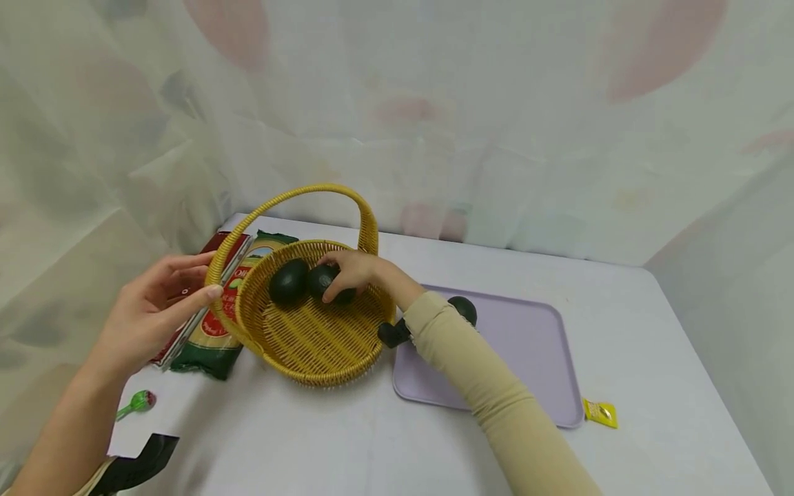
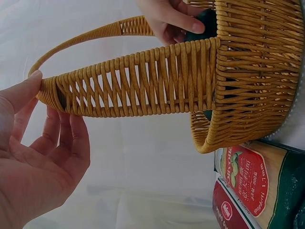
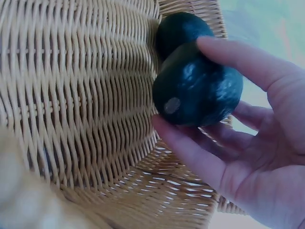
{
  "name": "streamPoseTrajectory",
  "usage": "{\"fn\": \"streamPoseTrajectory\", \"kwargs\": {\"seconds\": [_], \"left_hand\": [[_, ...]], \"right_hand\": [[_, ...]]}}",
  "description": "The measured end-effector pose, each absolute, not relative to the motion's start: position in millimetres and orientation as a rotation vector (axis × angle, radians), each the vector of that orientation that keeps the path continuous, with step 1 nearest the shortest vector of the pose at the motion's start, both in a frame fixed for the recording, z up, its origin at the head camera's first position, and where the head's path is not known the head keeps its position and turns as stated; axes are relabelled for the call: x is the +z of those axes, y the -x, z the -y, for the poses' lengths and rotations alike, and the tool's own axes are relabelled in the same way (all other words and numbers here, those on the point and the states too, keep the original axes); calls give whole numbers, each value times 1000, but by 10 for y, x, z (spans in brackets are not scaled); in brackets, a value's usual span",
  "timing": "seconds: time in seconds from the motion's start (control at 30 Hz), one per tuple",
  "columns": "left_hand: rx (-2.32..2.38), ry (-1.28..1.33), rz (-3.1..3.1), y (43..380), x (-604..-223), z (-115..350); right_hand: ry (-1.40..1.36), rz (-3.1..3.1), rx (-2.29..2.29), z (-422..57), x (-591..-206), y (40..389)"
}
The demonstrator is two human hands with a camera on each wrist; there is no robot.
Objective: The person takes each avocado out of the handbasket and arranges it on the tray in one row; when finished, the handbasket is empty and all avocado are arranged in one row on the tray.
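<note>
A yellow wicker basket (image 1: 316, 344) with a tall arched handle stands on the table. My left hand (image 1: 151, 303) pinches the handle's left side between thumb and fingers, as the left wrist view (image 2: 47, 157) also shows. Inside the basket, my right hand (image 1: 356, 270) holds a dark green avocado (image 3: 198, 88), thumb on one side and fingers on the other. A second avocado (image 1: 289, 282) lies against it at the basket's left. In the right wrist view that avocado (image 3: 181, 31) is partly hidden behind the held one.
A lilac tray (image 1: 521, 344) lies right of the basket; a dark round thing (image 1: 463, 310) there is partly hidden by my right sleeve. A yellow packet (image 1: 600, 413) lies by its corner. Food packages (image 1: 214, 331) lie left of the basket, a green lollipop (image 1: 138, 401) nearer me.
</note>
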State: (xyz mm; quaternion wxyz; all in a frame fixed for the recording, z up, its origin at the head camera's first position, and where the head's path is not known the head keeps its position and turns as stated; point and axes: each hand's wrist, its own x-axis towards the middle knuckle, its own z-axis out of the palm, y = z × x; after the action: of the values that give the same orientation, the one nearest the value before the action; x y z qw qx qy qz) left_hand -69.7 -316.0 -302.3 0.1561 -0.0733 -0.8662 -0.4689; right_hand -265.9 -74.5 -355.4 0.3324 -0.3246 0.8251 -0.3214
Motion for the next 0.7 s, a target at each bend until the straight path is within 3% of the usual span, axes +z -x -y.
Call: {"fn": "streamPoseTrajectory", "kwargs": {"seconds": [0.7], "left_hand": [[-1355,233,2464,744,-3032,3207]], "right_hand": [[700,-2062,-1246,423,-3512,2422]]}}
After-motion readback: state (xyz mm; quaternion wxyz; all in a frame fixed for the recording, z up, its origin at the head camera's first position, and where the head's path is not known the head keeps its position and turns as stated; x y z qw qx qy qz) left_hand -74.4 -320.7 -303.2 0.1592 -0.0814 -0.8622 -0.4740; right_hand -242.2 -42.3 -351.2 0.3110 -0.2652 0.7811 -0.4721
